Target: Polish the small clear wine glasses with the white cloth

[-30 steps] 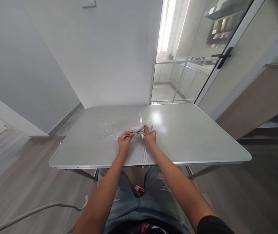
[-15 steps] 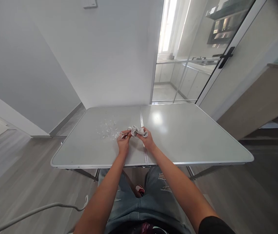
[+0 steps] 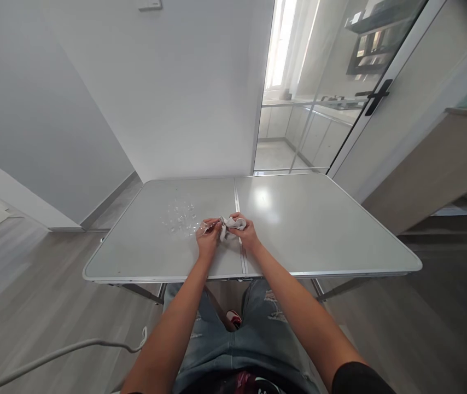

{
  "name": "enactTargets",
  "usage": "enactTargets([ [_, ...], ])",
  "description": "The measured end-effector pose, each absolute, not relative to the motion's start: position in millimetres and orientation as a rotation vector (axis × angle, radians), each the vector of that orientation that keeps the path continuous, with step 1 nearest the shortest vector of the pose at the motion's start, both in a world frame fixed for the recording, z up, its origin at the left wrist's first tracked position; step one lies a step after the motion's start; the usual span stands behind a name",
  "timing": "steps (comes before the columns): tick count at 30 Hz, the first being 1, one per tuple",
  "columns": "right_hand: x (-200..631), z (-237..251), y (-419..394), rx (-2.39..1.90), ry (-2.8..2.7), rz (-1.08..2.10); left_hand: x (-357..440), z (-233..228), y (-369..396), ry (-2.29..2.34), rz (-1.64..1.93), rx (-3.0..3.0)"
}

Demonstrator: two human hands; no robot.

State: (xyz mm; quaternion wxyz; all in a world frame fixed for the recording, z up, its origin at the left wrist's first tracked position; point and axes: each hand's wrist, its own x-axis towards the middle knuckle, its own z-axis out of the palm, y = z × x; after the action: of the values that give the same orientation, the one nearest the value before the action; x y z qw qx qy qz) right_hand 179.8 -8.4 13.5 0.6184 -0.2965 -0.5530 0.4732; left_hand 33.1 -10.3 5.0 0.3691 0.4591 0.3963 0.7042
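Both my hands meet over the near middle of the table, just left of its centre seam. My right hand (image 3: 249,235) is closed on a crumpled whitish-grey cloth (image 3: 237,222), which bunches toward the left hand and has a fold hanging down. My left hand (image 3: 207,241) is closed around a small clear, see-through thing (image 3: 204,227), with its fingertips against the cloth. The fingers hide most of that thing, and its kind is unclear. Just beyond the left hand lies a spread of glinting clear pieces (image 3: 181,216), too transparent to make out singly.
A light grey folding table (image 3: 324,230) with a metal rim stands before me, its far edge near a white wall (image 3: 184,98). A glass door with a black handle (image 3: 379,97) is at the back right. A grey cable (image 3: 81,345) runs across the lower left.
The cloth has been worked between my hands: its left part now folds downward between them, where it was bunched up higher before. Both hands stay almost in place.
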Motion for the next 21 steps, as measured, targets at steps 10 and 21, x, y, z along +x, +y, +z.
enactTargets([
  [10,180.1,14.4,-7.7,-0.790,-1.210,1.106,34.8,9.0,-14.7,0.996,1.657,1.228],
  [21,179.2,21.9,-8.7,-0.764,-1.145,1.119,34.9,10.0,-14.5,0.964,1.639,1.229],
])
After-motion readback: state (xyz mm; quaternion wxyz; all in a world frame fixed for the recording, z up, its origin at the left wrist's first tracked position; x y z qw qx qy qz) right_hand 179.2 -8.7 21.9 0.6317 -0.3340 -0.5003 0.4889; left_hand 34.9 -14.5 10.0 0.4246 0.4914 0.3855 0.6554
